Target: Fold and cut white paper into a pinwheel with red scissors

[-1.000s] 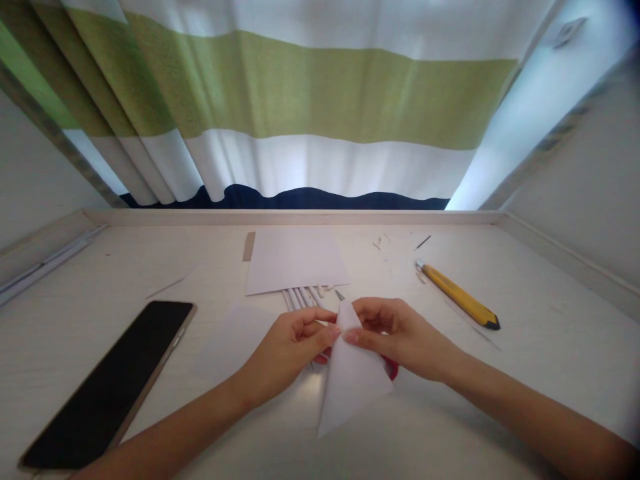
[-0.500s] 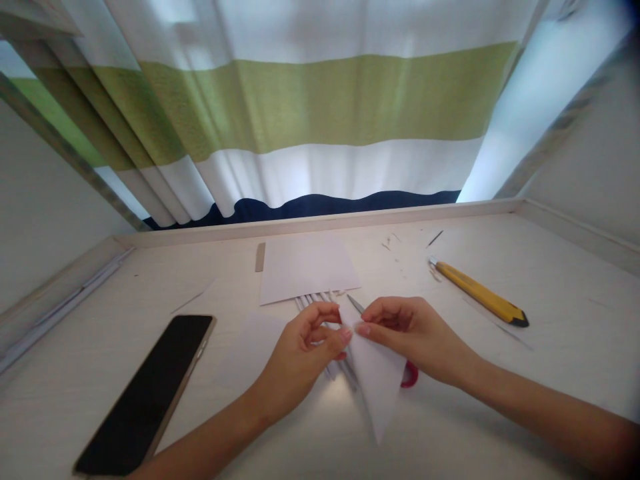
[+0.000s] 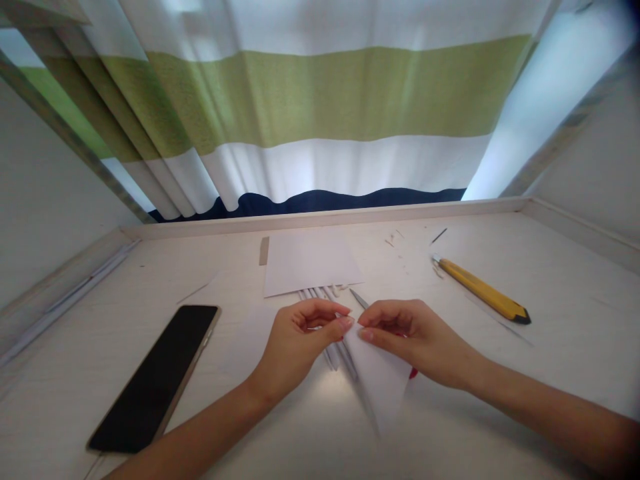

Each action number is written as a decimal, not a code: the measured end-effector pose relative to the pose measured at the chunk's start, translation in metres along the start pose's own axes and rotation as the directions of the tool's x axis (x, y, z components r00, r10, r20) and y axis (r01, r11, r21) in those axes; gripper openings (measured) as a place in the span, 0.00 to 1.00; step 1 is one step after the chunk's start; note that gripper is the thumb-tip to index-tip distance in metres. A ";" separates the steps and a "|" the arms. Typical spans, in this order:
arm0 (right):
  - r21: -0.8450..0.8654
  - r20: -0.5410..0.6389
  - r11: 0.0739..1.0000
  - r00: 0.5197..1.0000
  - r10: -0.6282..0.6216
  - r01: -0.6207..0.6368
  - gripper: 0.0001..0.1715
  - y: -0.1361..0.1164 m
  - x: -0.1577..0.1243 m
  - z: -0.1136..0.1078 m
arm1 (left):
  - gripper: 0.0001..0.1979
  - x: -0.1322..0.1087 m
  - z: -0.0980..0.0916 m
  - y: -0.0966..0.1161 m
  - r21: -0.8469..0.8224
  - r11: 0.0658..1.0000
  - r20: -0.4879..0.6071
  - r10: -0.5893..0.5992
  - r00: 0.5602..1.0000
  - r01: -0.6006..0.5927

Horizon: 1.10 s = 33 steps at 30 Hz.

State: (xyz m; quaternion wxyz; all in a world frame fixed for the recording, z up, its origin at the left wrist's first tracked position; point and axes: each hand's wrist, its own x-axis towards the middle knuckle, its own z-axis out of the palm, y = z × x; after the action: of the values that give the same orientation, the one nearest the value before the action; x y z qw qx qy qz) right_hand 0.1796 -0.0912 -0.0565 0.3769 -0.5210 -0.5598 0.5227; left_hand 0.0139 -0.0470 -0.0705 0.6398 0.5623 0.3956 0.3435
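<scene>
The paper [image 3: 384, 377] is between my hands, one corner pointing down toward me — my left hand [image 3: 295, 333] pinches its upper end, my right hand [image 3: 415, 337] grips it just beside. Rolls [image 3: 331, 359] lie beyond, partly under a sheet [image 3: 313, 263]. Scissors [image 3: 359, 299] poke out past my right fingers. The phone [image 3: 155, 380] is dark; any lettering on the cutter [image 3: 483, 290] — too small to read.

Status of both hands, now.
Left hand: fingertips at upper end of the white paper; whether pinched cannot be told.
Right hand: closed, holding the white paper.
</scene>
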 end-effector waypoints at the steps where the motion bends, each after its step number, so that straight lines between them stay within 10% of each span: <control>1: 0.006 0.001 1.000 1.000 0.002 -0.002 0.03 0.000 0.000 0.000 | 0.08 0.000 0.000 0.000 -0.005 1.000 -0.006 0.004 1.000 -0.004; 33: -0.035 -0.021 0.999 1.000 0.001 -0.002 0.05 -0.001 -0.004 0.003 | 0.09 -0.004 0.005 0.005 -0.141 0.982 0.010 -0.123 0.992 0.123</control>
State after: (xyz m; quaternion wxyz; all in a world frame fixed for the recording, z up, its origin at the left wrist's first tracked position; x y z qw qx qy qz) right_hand 0.1773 -0.0952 -0.0558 0.3730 -0.5334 -0.5645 0.5077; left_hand 0.0164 -0.0524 -0.0644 0.6984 0.4902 0.4037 0.3300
